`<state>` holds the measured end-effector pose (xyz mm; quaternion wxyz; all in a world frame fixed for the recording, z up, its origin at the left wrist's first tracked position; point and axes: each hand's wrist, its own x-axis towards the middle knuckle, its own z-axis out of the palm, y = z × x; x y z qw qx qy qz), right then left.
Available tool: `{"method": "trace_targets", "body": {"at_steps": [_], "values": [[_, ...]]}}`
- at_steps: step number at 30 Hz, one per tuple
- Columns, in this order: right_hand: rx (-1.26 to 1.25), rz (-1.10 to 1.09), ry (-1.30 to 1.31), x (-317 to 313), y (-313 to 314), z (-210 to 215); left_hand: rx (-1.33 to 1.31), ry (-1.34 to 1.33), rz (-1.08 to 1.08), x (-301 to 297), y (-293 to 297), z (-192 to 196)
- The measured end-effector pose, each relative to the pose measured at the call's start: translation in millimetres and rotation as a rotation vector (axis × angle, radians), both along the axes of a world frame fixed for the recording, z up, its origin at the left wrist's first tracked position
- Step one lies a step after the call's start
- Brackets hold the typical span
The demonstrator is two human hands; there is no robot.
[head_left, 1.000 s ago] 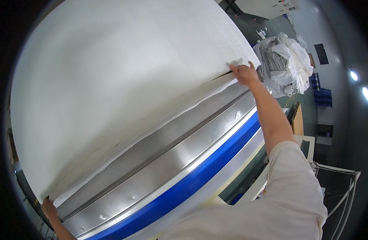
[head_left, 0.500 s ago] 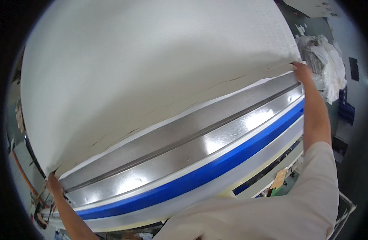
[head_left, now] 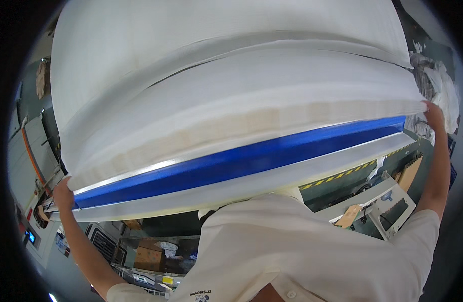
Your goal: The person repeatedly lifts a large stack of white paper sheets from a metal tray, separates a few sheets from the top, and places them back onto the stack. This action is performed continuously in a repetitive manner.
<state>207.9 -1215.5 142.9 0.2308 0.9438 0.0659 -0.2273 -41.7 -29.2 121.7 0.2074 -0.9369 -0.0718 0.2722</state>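
Observation:
A wide white sheet of cloth (head_left: 292,73) hangs down in front of me, with long folds across its upper part and a beige band near its lower edge. At its left corner, my left hand (head_left: 63,195) is closed on the cloth. My right hand (head_left: 434,117) pinches the opposite corner, higher up in the view. Between my hands the lower edge lies over the shiny metal plate, of which a thin strip shows. Just nearer to me runs a long blue bar (head_left: 251,158), with a pale rail (head_left: 241,185) along its near side.
Crumpled white and grey plastic or cloth (head_left: 443,90) is heaped beyond my right hand. A white metal frame (head_left: 392,206) stands below my right arm. Cardboard boxes (head_left: 150,255) sit at lower left. An orange hose (head_left: 32,153) runs at far left.
Both hands have drawn the cloth's lower edge toward me. It now covers most of the metal plate that was bare, and folds have formed across the sheet. The view has shifted too.

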Motion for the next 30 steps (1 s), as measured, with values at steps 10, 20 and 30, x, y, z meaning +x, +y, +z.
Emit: {"method": "trace_targets", "body": {"at_steps": [10, 20, 30], "values": [[-0.318, 0.061, 0.495, -102, 41, -49, 0.136, 0.722, 0.084, -85, -65, -75], [-0.469, 0.106, 0.606, -132, -6, -90, 0.216, 0.905, 0.162, -91, -53, -126], [-0.260, 0.098, 0.567, -151, 12, -83, 0.437, 0.264, 0.577, -92, -15, -107]]}}
